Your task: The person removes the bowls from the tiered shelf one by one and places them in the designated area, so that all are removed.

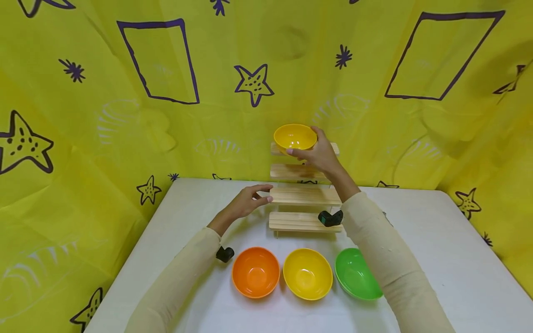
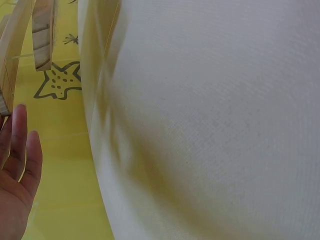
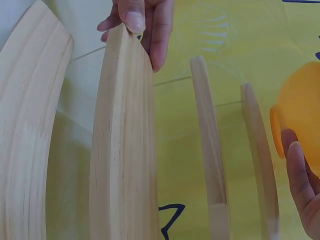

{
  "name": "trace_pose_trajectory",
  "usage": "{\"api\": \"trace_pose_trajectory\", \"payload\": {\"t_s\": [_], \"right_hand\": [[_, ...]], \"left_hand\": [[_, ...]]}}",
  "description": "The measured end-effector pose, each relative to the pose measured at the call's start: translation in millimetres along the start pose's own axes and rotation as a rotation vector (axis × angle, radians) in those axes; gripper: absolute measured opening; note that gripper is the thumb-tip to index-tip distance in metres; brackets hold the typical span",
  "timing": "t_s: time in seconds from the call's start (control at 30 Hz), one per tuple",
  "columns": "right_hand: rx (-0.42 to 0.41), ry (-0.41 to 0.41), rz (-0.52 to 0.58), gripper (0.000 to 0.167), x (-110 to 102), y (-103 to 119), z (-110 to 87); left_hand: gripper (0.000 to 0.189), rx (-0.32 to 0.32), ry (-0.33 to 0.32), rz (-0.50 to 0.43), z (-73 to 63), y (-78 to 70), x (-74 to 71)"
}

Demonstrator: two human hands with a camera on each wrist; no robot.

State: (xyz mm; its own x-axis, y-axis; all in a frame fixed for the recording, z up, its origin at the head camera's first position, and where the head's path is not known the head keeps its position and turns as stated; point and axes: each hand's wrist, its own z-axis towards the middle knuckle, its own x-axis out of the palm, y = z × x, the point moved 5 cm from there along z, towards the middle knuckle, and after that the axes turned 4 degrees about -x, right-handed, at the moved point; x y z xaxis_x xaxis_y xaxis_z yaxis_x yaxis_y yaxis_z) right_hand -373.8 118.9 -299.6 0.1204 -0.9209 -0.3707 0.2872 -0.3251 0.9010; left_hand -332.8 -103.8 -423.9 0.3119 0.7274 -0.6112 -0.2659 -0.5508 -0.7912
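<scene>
My right hand (image 1: 320, 153) holds a small yellow bowl (image 1: 293, 135) by its right side, thumb at the front and fingers behind. The bowl is upright over the top plank of a tiered wooden stand (image 1: 306, 196); in the right wrist view the bowl (image 3: 302, 117) appears beyond the last plank, apart from it. With thumb and forefinger, my left hand (image 1: 245, 202) pinches the left end of the stand's second plank from the bottom. That hand's other fingers (image 2: 33, 157) are loosely extended.
In front of the stand, an orange bowl (image 1: 256, 273), a larger yellow bowl (image 1: 308, 274) and a green bowl (image 1: 357, 274) stand in a row on the white table (image 1: 200, 300). My right sleeve partly covers the green one. A yellow patterned curtain (image 1: 216, 60) hangs close behind the stand.
</scene>
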Motion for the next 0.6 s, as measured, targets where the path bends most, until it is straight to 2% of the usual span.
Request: {"api": "trace_pose_trajectory", "payload": {"t_s": [0.6], "right_hand": [[-0.003,0.029,-0.009,0.109,-27,-2,-21.9]], "left_hand": [[0.049,0.008,-0.009,0.009,-0.2,0.3,0.1]]}}
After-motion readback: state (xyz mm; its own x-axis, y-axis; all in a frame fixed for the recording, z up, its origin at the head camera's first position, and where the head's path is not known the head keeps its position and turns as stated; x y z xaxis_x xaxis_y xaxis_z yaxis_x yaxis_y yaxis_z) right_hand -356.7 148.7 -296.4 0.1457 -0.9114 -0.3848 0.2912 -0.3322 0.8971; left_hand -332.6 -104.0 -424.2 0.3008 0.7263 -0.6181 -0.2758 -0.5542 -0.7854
